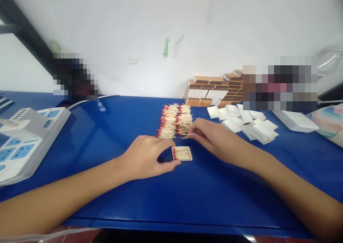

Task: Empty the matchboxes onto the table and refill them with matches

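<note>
A small white matchbox tray (189, 158) lies on the blue table, filled with red-headed matches (182, 152) whose heads point left. My left hand (150, 155) grips its left end between thumb and fingers. Just beyond the tray, my right hand (207, 134) is closed in a pinch at the near edge of the loose matches. One match (184, 138) sticks out to the left from its fingertips. Two tall rows of matches, a left pile (168, 121) and a right pile (184, 119), stand behind the tray with their heads to the left.
White empty trays (241, 116) are scattered at the right. Brown matchbox sleeves (209, 89) are stacked against the white wall. A white power strip (29, 143) with blue sockets stands at the left, and a white box (296, 121) lies far right.
</note>
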Motion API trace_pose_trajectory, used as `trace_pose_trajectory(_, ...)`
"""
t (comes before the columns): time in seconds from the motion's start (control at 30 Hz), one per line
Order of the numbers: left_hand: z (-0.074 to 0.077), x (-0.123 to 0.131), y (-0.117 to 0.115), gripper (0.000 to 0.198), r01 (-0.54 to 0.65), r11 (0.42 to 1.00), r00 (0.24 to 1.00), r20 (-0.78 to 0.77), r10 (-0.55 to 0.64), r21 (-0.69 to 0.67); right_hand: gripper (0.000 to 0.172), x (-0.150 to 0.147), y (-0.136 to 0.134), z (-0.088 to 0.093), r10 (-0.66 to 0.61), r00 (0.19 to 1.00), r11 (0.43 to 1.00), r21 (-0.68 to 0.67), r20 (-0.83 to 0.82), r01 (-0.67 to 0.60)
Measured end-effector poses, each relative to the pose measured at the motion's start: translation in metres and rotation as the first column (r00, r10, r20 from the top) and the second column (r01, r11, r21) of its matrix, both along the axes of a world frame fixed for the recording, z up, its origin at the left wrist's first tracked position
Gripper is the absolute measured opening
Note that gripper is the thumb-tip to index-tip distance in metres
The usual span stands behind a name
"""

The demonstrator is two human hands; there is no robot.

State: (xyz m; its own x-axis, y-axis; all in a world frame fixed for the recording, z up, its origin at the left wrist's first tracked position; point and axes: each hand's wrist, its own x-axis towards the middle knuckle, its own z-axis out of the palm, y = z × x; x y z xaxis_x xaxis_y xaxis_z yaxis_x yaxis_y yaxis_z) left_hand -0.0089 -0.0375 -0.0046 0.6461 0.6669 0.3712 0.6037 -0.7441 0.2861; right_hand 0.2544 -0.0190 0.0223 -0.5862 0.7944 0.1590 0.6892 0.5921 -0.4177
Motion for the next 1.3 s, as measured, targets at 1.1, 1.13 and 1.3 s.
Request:
trace_pose_trajectory(1.1,0.000,-0.001,-0.001,0.032,0.028,0.999,0.999,0.029,-0.029,0.027,0.015,-0.010,-0.019,0.015,0.025,0.980,0.984,-0.176,0.200,0.011)
trace_pose_trajectory(1.13,0.000,-0.001,-0.001,0.032,0.029,0.999,0.999,0.028,-0.030,0.025,0.016,-0.010,-0.019,0.015,0.024,0.978,0.984,-0.176,0.205,0.012)
trace_pose_trajectory(1.3,0.000,-0.001,0.000,0.033,0.024,0.999,0.999,0.021,-0.025,0.032,0.014,-0.005,-0.016,0.015,0.027,0.985,0.990,-0.140,0.168,-0.003)
